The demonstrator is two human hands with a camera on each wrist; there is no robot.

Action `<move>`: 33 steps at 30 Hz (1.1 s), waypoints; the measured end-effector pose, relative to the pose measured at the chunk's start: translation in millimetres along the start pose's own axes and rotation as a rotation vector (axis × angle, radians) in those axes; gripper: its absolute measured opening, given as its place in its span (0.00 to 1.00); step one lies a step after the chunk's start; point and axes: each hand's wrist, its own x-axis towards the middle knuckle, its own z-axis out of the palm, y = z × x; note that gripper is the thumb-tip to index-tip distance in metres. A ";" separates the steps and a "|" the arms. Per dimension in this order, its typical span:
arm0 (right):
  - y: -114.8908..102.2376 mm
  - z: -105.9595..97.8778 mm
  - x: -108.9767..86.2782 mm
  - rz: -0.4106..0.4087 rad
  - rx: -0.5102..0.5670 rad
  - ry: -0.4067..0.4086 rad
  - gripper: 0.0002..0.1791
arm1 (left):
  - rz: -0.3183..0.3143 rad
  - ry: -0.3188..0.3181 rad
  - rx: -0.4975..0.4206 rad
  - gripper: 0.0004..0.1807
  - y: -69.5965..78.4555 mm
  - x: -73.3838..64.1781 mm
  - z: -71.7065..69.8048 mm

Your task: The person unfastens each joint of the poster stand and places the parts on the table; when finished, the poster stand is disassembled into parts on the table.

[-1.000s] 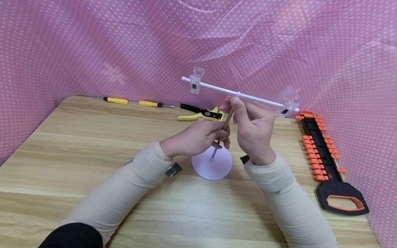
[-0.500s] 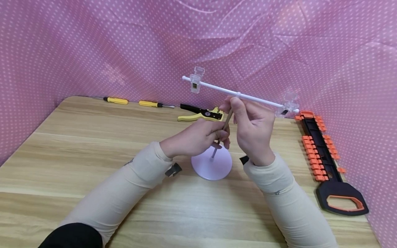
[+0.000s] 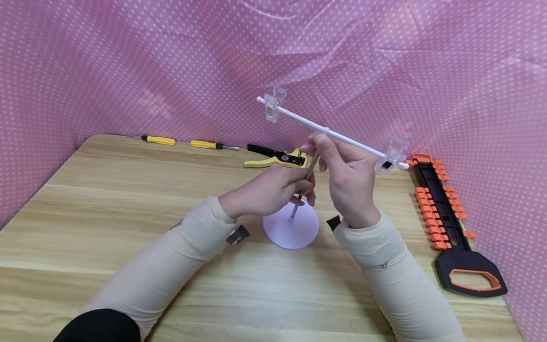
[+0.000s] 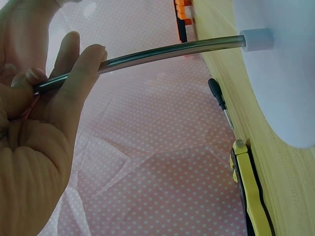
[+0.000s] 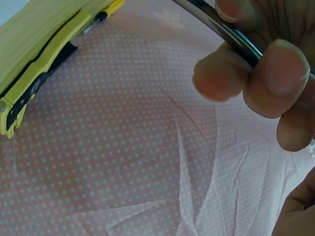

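A small stand has a round white base (image 3: pixel 290 235), a thin metal rod (image 4: pixel 172 50) and a white crossbar (image 3: pixel 299 118). One clear clip (image 3: pixel 271 108) sits near the crossbar's left end and another clear clip (image 3: pixel 388 160) near its right end. My left hand (image 3: pixel 271 187) holds the rod between its fingers, midway above the base. Higher up, my right hand (image 3: pixel 352 178) pinches the rod's top just under the crossbar, its thumb towards me. In the left wrist view the rod's lower end enters a white socket (image 4: pixel 258 40) on the base.
Along the table's back edge lie two yellow screwdrivers (image 3: pixel 160 140) and yellow-black wire strippers (image 3: pixel 278 157). A black-handled screwdriver (image 4: pixel 216 93) shows in the left wrist view. At right lies a long black holder with orange clips (image 3: pixel 448 209). Pink dotted cloth (image 3: pixel 171 61) hangs behind.
The crossbar has tilted clockwise: its left end is higher and further right, its right end lower. My right fingers have shifted slightly with it. The left hand stays on the rod.
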 end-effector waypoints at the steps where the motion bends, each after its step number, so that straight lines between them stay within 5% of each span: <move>1: 0.1 -0.3 -0.1 0.011 0.001 0.000 0.13 | -0.001 0.000 0.001 0.08 0.0 0.0 0.0; 16: 0.3 -4.8 3.3 0.020 0.075 -0.055 0.09 | -0.001 -0.011 -0.008 0.08 -1.3 0.7 -0.2; 33: -1.6 -1.9 5.2 0.101 0.037 0.006 0.12 | -0.003 -0.009 0.004 0.09 -0.9 0.6 0.1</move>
